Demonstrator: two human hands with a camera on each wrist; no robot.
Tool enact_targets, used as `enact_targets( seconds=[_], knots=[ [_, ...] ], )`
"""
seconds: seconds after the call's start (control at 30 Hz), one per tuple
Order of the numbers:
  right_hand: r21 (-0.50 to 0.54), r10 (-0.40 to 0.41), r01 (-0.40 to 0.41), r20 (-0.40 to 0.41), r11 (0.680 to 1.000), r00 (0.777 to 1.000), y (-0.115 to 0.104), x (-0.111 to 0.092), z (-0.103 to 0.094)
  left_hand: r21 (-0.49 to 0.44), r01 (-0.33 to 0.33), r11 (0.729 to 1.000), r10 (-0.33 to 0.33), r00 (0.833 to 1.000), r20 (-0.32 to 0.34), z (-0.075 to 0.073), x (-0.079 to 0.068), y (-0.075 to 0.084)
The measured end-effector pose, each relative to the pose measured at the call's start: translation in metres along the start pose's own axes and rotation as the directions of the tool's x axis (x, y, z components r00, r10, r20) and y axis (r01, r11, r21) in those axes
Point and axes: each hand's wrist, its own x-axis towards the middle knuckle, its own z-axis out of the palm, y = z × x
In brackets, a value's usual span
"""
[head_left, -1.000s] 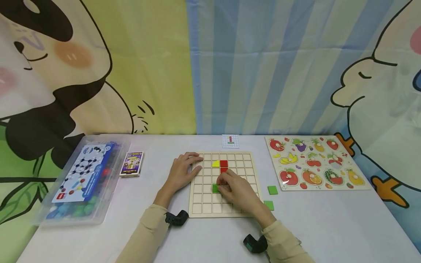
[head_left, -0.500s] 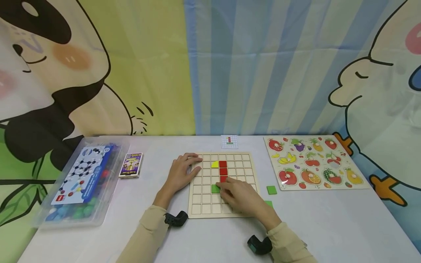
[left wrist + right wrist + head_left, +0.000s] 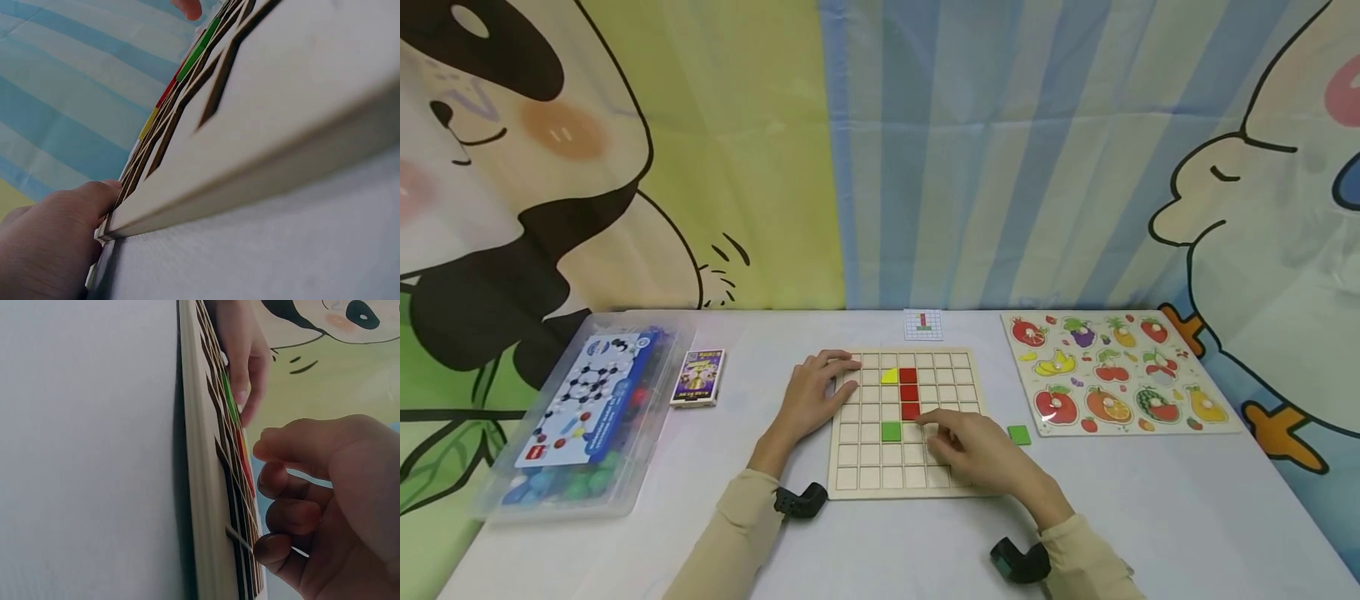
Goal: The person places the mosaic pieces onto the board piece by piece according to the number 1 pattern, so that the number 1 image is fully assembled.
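My left hand (image 3: 808,396) rests on the left edge of a wooden grid board (image 3: 848,477), its thumb and fingers touching the rim. My right hand (image 3: 977,450) hovers over the board's right half, fingers loosely bent, nothing between them. In the grid lie a yellow triangular piece (image 3: 890,377), a column of red square tiles (image 3: 908,393) and a green square tile (image 3: 891,432). The right wrist view has the right hand (image 3: 325,500) apart from the board (image 3: 203,487). Another green tile (image 3: 1018,435) lies on the table by the board's right side.
Behind the board lies a small grid card (image 3: 922,324) with a coloured pattern. A fruit puzzle board (image 3: 1123,372) is at the right. On the left are a card box (image 3: 699,377) and a clear plastic case (image 3: 647,442) with coloured pieces inside.
The right hand has let go of the green tile, which now lies flat in its grid square, and has moved right. Its arm now covers the nearer loose green tile. The left hand stays put.
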Motion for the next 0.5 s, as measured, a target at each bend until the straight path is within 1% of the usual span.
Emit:
enact_targets(
  seconds=[0.17, 0.3, 0.5],
  knots=[
    [0.015, -0.025, 0.025, -0.017, 1.0, 1.0, 0.009, -0.007, -0.007, -0.003, 0.0, 1.0, 0.0, 1.0, -0.001, 0.001, 0.0, 0.0],
    [0.029, -0.014, 0.015, -0.019, 0.999, 1.0, 0.017, -0.013, -0.013, -0.001, -0.001, 1.0, 0.001, 1.0, -0.005, 0.0, 0.0, 0.0],
    [0.023, -0.002, 0.002, -0.038, 1.0, 0.999, 0.026, -0.025, -0.02, 0.001, -0.005, 1.0, 0.005, 1.0, -0.004, 0.001, 0.0, -0.001]
  ],
)
